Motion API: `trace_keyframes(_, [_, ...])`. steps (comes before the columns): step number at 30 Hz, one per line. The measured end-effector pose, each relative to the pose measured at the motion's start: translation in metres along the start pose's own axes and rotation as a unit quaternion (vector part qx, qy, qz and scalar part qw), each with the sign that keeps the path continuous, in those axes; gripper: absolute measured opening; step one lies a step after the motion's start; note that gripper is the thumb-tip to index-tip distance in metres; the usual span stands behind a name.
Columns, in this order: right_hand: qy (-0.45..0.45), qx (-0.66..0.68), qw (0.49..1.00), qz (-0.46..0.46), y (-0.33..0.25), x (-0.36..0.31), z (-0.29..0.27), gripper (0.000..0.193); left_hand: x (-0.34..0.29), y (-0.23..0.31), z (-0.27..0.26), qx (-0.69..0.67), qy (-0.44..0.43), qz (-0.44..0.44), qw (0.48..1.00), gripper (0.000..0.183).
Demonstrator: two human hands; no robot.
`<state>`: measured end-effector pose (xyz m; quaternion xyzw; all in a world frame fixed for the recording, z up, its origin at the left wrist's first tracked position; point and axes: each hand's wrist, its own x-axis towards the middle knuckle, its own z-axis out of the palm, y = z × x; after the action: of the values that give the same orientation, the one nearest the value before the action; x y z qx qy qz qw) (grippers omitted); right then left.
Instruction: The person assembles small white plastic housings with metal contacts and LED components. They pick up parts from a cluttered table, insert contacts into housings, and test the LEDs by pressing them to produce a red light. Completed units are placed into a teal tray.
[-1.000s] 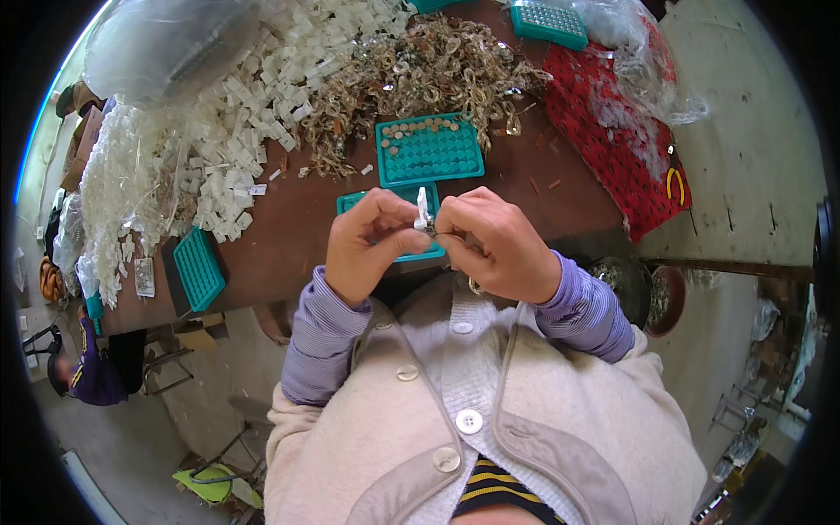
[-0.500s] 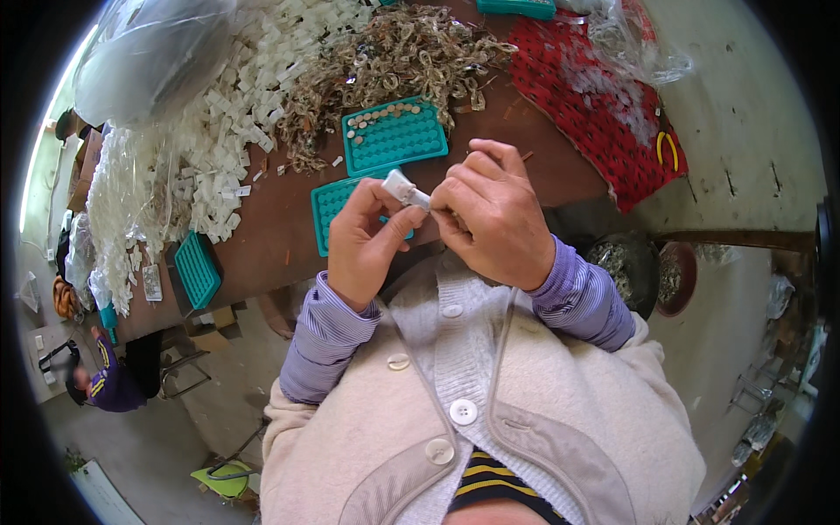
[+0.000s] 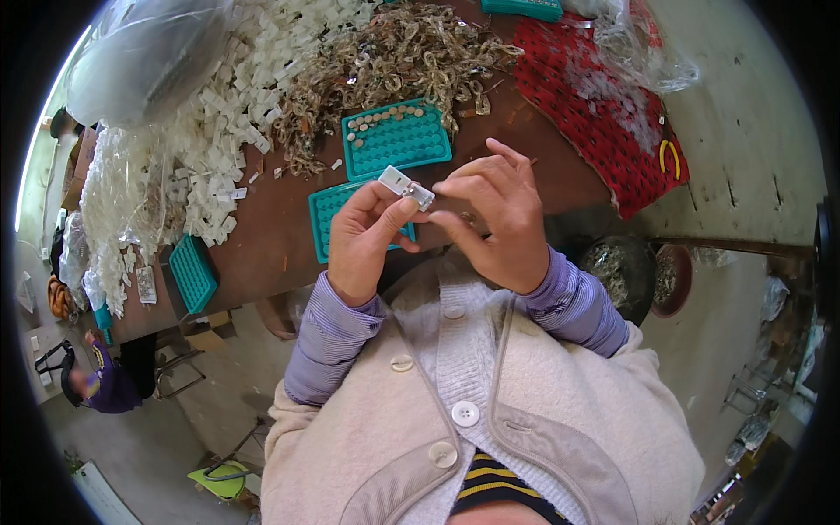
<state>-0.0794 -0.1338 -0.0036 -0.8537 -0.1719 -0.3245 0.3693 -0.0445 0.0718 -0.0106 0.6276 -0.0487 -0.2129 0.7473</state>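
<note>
Pinched in my left hand (image 3: 363, 232) is a small white plastic box (image 3: 408, 188) with a hinged lid that stands raised and a clear lower part. My right hand (image 3: 500, 223) is just to the right of the box, thumb and fingers apart, with nothing visible between them. Below the box, a teal tray with round pockets (image 3: 322, 226) is partly covered by my left hand. Just beyond it lies a second teal tray (image 3: 398, 150), with small round pale pieces along its far and left sides.
A large heap of white boxes (image 3: 206, 162) fills the table's left. Behind the trays rises a pile of clear and brownish pieces (image 3: 376, 66). A teal tray (image 3: 192, 273) sits at the left edge. On the right are a red cloth (image 3: 577, 114) and yellow-handled tool (image 3: 669, 160). A person (image 3: 109, 381) sits far left.
My right hand has come off the box and its fingers have spread. The box, still in my left hand, now shows its lid and clear part more plainly.
</note>
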Motion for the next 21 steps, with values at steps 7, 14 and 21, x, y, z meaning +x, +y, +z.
trace_keyframes(7, [-0.117,0.018,0.988,-0.103,0.007,0.014,-0.009,0.008,-0.003,0.015,-0.012,0.088,-0.058,-0.052,0.993,0.025])
trace_keyframes(14, [-0.217,0.094,0.961,-0.143,0.012,0.02,-0.016,0.007,0.002,0.019,-0.023,0.096,-0.162,-0.116,0.975,0.027])
trace_keyframes(21, [-0.066,0.085,0.99,-0.087,0.002,0.015,-0.013,0.01,-0.001,0.018,-0.022,0.037,-0.123,-0.086,0.988,0.023])
